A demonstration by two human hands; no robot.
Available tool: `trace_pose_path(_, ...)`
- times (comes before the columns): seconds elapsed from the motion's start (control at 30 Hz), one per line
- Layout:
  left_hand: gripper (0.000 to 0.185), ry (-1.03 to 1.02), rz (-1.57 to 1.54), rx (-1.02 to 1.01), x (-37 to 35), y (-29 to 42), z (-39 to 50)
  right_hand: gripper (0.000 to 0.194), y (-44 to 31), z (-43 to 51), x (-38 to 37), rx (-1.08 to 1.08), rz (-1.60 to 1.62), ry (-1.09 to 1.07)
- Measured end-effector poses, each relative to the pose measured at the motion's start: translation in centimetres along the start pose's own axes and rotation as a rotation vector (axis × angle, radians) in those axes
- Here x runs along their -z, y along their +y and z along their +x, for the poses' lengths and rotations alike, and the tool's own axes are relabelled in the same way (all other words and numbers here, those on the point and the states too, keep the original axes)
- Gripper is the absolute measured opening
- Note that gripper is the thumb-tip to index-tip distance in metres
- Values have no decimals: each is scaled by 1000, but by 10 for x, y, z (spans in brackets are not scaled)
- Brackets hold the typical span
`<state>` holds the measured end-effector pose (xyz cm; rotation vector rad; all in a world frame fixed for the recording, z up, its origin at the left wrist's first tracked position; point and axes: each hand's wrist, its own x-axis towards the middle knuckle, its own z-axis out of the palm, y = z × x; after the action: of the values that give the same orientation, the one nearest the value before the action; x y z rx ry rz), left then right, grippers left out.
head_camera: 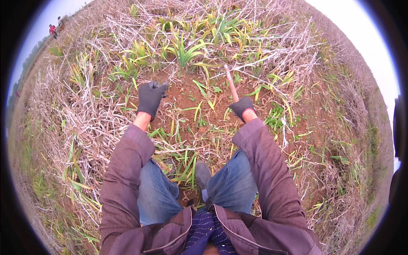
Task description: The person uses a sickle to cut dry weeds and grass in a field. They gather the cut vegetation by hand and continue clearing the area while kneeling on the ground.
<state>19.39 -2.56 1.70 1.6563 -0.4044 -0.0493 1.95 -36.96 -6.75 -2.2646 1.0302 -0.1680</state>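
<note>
A dark work glove covers my left hand (150, 97), held over the bare soil on the left. Its fingers are partly curled, and whether anything small sits between them cannot be made out. My right hand (243, 107), gloved too with a red cuff edge, grips a wooden tool handle (231, 84). The handle slants up and away from me, its tip close to the plants; the kind of tool is not clear. Just beyond both hands, a green leafy plant (183, 54) with long strap-like leaves grows from reddish soil (181, 92).
Dry, pale stalks (95, 108) lie thick on the left. More strap-leaved plants (226, 27) stand farther ahead among dead stems. My shoe (203, 175) rests amid cut green leaves. Far off at upper left is a person in red (53, 30).
</note>
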Motion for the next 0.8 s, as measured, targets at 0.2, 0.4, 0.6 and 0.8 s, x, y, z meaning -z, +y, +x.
trace_pose_path(0.2,35,-26,-4,36,7,-2,2,47,-25,-16,7,116,-45,32)
trace_pose_path(0.4,38,-31,32,33,3,1,0,46,-62,-39,20,156,88,14)
trace_pose_path(0.6,33,-22,2,34,-1,9,-2,44,-92,-58,15,229,287,137)
trace_pose_path(0.8,28,-47,131,-27,6,-8,4,34,-98,-54,5,543,454,362)
